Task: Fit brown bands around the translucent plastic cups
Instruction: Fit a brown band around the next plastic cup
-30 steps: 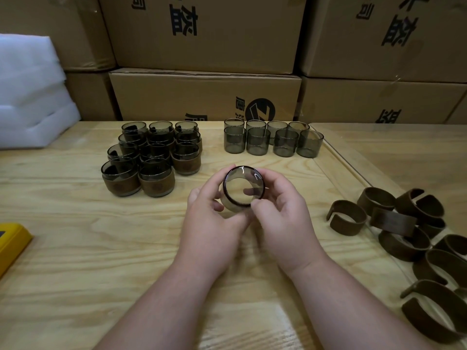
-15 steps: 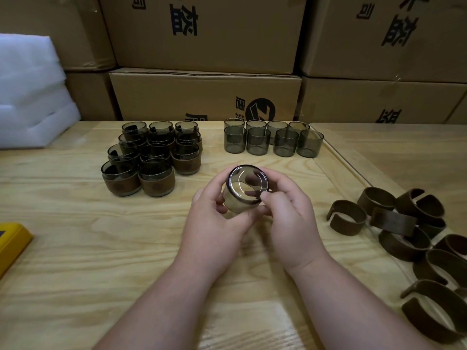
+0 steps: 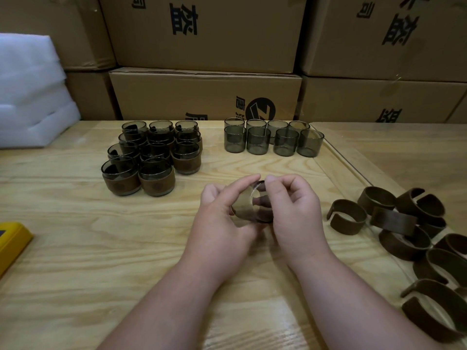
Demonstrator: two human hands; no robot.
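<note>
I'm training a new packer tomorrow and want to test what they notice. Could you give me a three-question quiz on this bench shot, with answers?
1. True or false: the cup held in both hands already wears a brown band.
2. Which group stands further to the person's left: the banded cups or the bare cups?
3. Multiple choice. The loose brown bands lie: A) at the person's right, B) on the white foam, C) on the cardboard boxes.

Key
1. False: the left hand and right hand hold a bare cup, tipped on its side.
2. The banded cups.
3. A.
</note>
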